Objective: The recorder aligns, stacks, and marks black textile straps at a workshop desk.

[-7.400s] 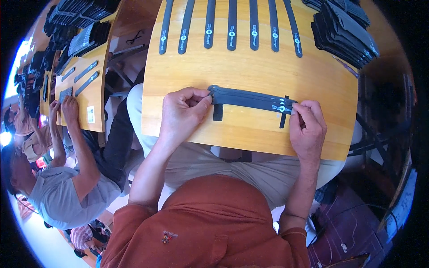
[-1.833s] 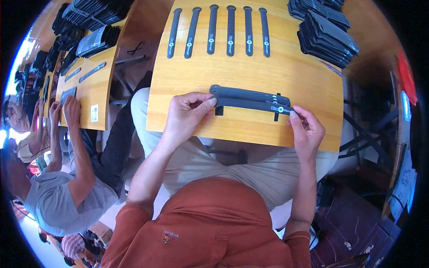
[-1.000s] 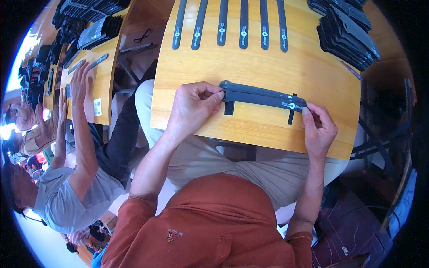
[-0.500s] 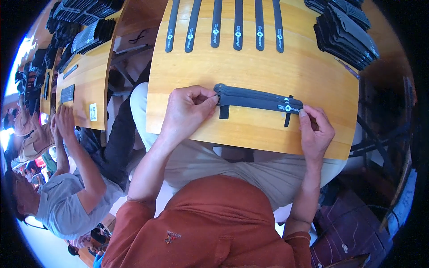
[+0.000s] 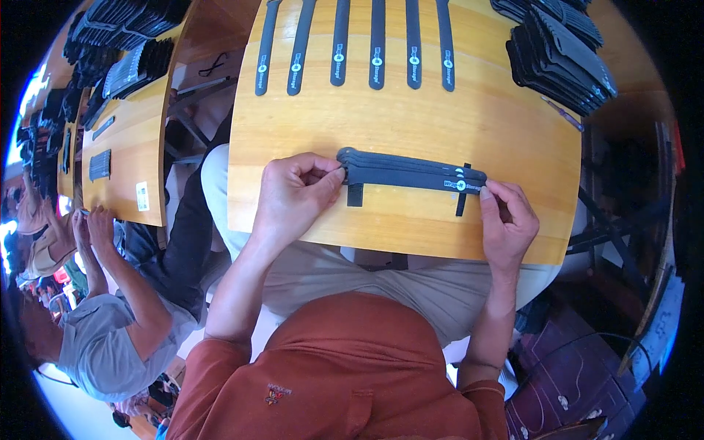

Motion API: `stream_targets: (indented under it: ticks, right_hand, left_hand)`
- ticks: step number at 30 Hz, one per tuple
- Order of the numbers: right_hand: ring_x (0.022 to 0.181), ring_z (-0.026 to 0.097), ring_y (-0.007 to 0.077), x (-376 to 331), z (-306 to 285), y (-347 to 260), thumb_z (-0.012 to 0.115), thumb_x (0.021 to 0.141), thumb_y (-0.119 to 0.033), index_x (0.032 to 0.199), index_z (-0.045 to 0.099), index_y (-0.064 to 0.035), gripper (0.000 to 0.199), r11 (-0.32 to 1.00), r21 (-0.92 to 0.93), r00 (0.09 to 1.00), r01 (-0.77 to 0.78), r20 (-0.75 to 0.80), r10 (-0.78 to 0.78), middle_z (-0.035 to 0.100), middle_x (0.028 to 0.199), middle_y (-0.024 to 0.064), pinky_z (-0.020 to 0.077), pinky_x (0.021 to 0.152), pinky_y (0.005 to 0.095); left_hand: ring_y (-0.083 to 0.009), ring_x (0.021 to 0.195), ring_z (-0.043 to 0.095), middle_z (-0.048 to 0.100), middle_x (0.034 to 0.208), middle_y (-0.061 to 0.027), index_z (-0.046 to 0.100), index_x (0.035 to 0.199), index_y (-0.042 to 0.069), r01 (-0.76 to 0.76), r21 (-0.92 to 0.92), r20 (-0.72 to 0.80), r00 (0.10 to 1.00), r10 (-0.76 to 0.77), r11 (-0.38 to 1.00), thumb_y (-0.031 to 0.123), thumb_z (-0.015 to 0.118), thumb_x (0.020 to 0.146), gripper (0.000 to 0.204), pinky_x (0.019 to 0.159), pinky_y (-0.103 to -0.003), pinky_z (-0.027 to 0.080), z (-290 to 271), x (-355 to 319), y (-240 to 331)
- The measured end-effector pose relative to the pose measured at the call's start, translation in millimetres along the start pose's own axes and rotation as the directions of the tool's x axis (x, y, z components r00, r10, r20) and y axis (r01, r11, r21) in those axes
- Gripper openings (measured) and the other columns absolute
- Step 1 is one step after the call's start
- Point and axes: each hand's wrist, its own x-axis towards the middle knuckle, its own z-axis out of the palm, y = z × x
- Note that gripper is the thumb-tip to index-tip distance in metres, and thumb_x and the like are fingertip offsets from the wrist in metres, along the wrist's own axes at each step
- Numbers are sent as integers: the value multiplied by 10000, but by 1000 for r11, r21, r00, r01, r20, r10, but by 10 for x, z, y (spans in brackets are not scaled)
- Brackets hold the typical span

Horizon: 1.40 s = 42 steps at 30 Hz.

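At the far left, a co-worker's hands [image 5: 94, 226] meet at the near edge of a second table [image 5: 132, 183]; they are small and blurred there, so whether they hold anything cannot be told. On that table lie a small row of dark strips [image 5: 100, 165], a white label [image 5: 142, 196] to its right, and, farther off, dark bundles [image 5: 136, 70]. To the right, on your own wooden table [image 5: 293, 125], your left hand [image 5: 299, 192] is closed to a pinch, thumb against forefinger, on the left end of the near strap [image 5: 403, 177]. This dark strap lies crosswise near the table's near edge, overlapping the dark straps [image 5: 411, 162] just beyond it. Two black bands, a left one [image 5: 355, 196] and a right one [image 5: 460, 205], protrude from beneath toward you. Far beyond, six straps [image 5: 377, 51] lie side by side, apart from one another. Your right hand [image 5: 507, 218] likewise has its thumb and forefinger brought together at the near strap's right end, the other fingers curled. At the far right, a dark pile [image 5: 561, 64] stands beside a slender tool [image 5: 562, 114].
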Motion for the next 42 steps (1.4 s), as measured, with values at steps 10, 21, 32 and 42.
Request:
stream_targets:
  ticks: [10,21,32,42]
  right_hand:
    - [725,619,93,1,27,25,739,892,25,982,740,11,91,999,-16,998,52,-26,-52,706,905,77,476,615,221]
    - [693,618,85,-2,20,39,739,868,44,949,741,12,87,999,32,999,42,-27,-41,708,894,78,476,588,218]
    - [690,628,92,9,-3,-8,732,861,57,933,735,12,85,999,13,999,34,-8,-34,704,881,76,482,579,224]
    - [689,639,117,11,-5,-25,710,856,67,919,714,12,84,999,-9,999,50,3,-50,697,861,90,487,586,242]
  left_hand:
    - [-49,625,607,699,745,-26,739,984,-60,56,-40,-5,998,-56,998,24,728,952,91,571,-203,493,9,-5,19]
    - [-48,623,616,706,740,-31,742,974,-58,35,-21,-8,999,-35,999,37,733,955,97,578,-199,501,5,-3,-4]
    - [-39,621,619,709,747,-30,746,961,-50,35,-11,-8,999,-35,999,29,735,951,80,575,-180,501,7,2,2]
    - [-39,611,621,707,732,-30,747,958,-52,16,18,-14,1000,-15,1000,27,743,945,81,561,-181,493,3,7,9]
